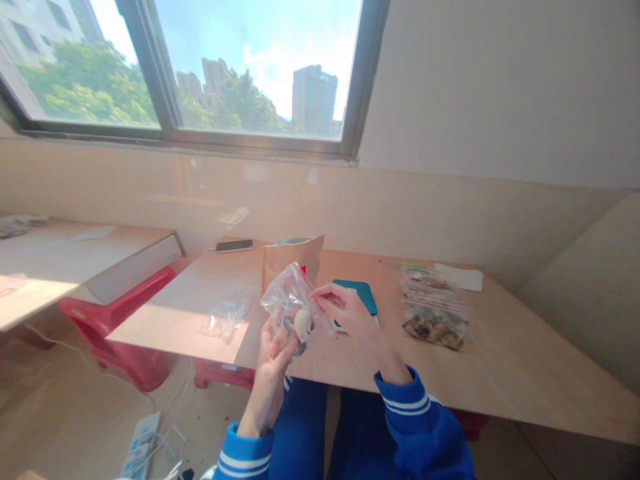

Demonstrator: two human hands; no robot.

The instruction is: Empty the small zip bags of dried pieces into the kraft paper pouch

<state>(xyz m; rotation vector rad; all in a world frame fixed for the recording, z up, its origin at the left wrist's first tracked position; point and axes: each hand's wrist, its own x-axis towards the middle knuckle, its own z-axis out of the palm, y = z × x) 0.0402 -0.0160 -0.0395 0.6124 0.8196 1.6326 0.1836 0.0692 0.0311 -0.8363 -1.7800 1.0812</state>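
My left hand (274, 348) is closed around the lower part of a clear zip bag (286, 293), which is tilted above the table. Inside the bag are pale and dark pieces (301, 325) of a kind I cannot make out. At the bag's red-edged top, the fingers of my right hand (345, 310) are pinched together on its edge. Directly behind the bag stands a brown paper pouch (280, 260) with its top open. A teal flat object (364, 293) with a white part lies behind my right hand, partly covered by it.
Filled zip bags (435, 320) lie to the right, near a white sheet (465, 277). Clear plastic bags (227, 320) rest on the left, with a phone (234, 246) at the back. Red stools (135, 333) and a power strip (141, 443) are below.
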